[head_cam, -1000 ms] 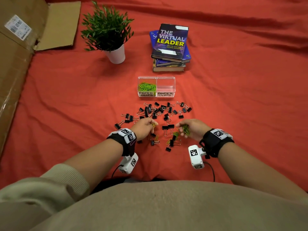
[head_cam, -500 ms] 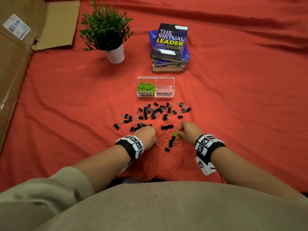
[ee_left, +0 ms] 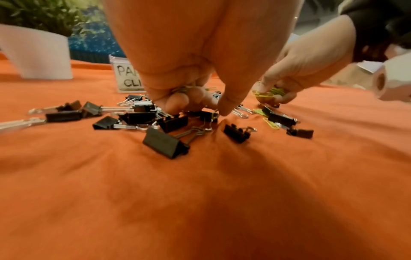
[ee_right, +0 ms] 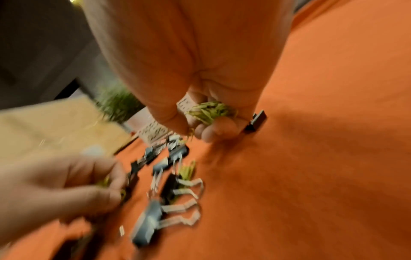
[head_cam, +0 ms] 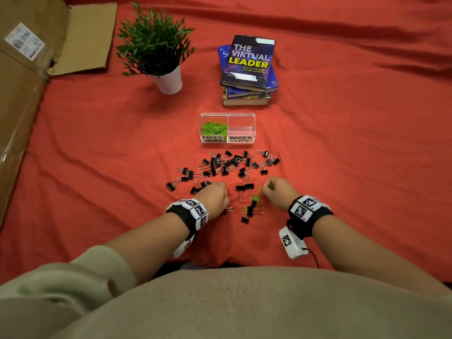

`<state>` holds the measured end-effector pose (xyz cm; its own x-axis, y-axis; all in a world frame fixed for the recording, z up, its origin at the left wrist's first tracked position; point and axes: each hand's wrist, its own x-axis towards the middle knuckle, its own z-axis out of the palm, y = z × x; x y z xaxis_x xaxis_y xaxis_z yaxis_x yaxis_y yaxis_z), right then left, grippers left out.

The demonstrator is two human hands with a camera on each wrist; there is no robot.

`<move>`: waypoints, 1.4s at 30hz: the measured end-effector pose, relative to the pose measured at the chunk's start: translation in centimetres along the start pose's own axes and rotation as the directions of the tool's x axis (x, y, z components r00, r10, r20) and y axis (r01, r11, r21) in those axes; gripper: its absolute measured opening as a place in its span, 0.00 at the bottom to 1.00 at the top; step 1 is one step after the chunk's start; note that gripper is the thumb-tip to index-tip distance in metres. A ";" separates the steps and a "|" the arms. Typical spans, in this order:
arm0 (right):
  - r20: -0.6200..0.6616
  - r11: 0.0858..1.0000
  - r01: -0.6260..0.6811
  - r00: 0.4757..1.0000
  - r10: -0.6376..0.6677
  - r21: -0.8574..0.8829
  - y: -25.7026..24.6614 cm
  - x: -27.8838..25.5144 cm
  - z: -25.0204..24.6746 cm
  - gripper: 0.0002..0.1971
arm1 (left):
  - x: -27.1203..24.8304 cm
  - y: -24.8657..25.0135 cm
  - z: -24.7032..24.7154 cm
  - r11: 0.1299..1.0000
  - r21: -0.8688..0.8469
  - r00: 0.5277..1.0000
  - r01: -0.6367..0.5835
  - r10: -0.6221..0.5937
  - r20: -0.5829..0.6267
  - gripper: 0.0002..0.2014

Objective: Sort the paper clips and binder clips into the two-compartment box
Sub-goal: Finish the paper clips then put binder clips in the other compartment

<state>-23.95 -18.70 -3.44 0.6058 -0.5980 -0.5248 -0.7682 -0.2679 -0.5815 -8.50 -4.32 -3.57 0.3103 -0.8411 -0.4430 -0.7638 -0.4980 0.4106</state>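
Observation:
My left hand (head_cam: pixel 215 194) is curled knuckles-up over the near pile. It holds a few green paper clips (ee_left: pixel 184 89) in its fingers, and its fingertip (ee_left: pixel 222 109) touches down among the black binder clips (head_cam: pixel 230 163). My right hand (head_cam: pixel 274 189) grips a bunch of green paper clips (ee_right: pixel 209 112) just above the cloth. A few more paper clips (head_cam: pixel 255 199) lie between my hands, mixed with binder clips. Beyond the pile stands the clear two-compartment box (head_cam: pixel 241 139). Its left side, labelled PAPER CLIPS, holds green paper clips (head_cam: pixel 214 128). The BINDER CLIPS side shows nothing inside.
A stack of books (head_cam: pixel 249 69) and a potted plant (head_cam: pixel 156 47) stand behind the box on the red cloth (head_cam: pixel 354 155). Flattened cardboard (head_cam: pixel 22 106) lies along the left edge.
Both wrists have rolled knuckles-up over the near clips. The right hand now sits slightly farther forward, with green paper clips showing in its fingers.

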 end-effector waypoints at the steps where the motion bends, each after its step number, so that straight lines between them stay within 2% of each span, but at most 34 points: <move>1: 0.007 0.996 -0.037 0.999 0.037 0.082 0.1 0.1 -0.5 0.06 | -0.1 0.0 -0.2 0.998 -0.066 1.000 0.008 -0.009 -0.020 0.03; 4: 0.075 0.906 -0.127 0.992 0.106 0.404 0.4 0.4 -1.6 0.07 | 0.1 0.2 -0.9 0.982 -0.188 0.999 0.019 -0.025 -0.030 0.04; 7: 0.140 0.705 -0.194 0.981 0.135 0.682 0.5 0.1 -2.1 0.13 | 0.7 0.7 -1.2 0.964 -0.266 0.999 0.011 0.002 0.047 0.01; 9: 0.199 0.627 -0.235 0.972 0.128 0.743 0.7 -0.2 -2.1 0.16 | 0.9 1.3 -1.2 0.950 -0.310 0.997 0.022 0.003 0.081 0.03; 12: 0.285 0.607 -0.289 0.953 0.106 0.741 0.6 -0.7 -1.9 0.12 | 0.9 2.2 -0.8 0.944 -0.321 0.992 0.071 -0.034 0.120 0.09; 14: 0.292 0.658 -0.298 0.949 0.123 0.692 0.4 -0.8 -1.5 0.11 | 0.9 2.7 -0.3 0.950 -0.298 0.988 0.093 -0.051 0.146 0.11; 15: 0.264 0.736 -0.270 0.956 0.128 0.621 0.2 -0.8 -1.2 0.11 | 0.9 2.9 0.0 0.954 -0.281 0.985 0.099 -0.054 0.162 0.11; 17: 0.170 0.920 -0.160 0.980 0.104 0.358 0.1 -0.6 -0.5 0.15 | 0.8 3.3 0.5 0.969 -0.228 0.983 0.095 -0.055 0.175 0.11; 19: 0.086 0.991 -0.071 0.994 0.062 0.115 0.1 -0.4 0.4 0.16 | 0.8 3.4 0.8 0.988 -0.140 0.987 0.062 -0.040 0.156 0.11; 22: 0.064 0.997 -0.020 0.998 0.025 -0.071 -0.1 -0.6 1.3 0.17 | 0.7 3.4 1.1 1.000 0.001 0.991 0.002 -0.002 0.134 0.10; 27: 0.162 0.987 0.013 0.987 0.013 -0.161 0.4 -1.5 1.0 0.16 | 0.6 3.4 2.0 0.979 0.171 0.989 -0.108 0.089 0.115 0.15; 30: 0.151 0.987 -0.006 0.988 0.031 -0.161 0.7 -1.9 0.4 0.14 | 0.6 3.7 2.3 0.968 0.204 0.986 -0.149 0.131 0.101 0.15; 33: 0.068 0.988 -0.036 0.997 0.046 -0.147 0.5 -1.5 0.0 0.13 | 0.5 3.7 2.3 0.966 0.213 0.987 -0.143 0.125 0.097 0.13; 35: 0.032 0.978 -0.045 0.998 0.053 -0.203 -0.1 -1.4 0.2 0.12 | 0.4 3.7 2.2 0.968 0.217 0.989 -0.129 0.110 0.095 0.11; 39: 0.003 0.923 -0.030 0.999 0.034 -0.382 -1.6 -1.4 1.5 0.17 | 0.3 3.6 2.2 0.971 0.222 0.995 -0.090 0.076 0.072 0.10; 42: 0.017 0.904 -0.004 1.000 0.012 -0.427 -2.2 -1.3 2.7 0.13 | 0.2 3.4 2.2 0.981 0.180 0.995 -0.070 0.056 0.083 0.12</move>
<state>-22.46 -15.26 -3.16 0.5997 -0.5883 -0.5425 -0.7855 -0.5621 -0.2587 -12.29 -5.67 -4.01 0.2190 -0.8475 -0.4835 -0.8731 -0.3915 0.2907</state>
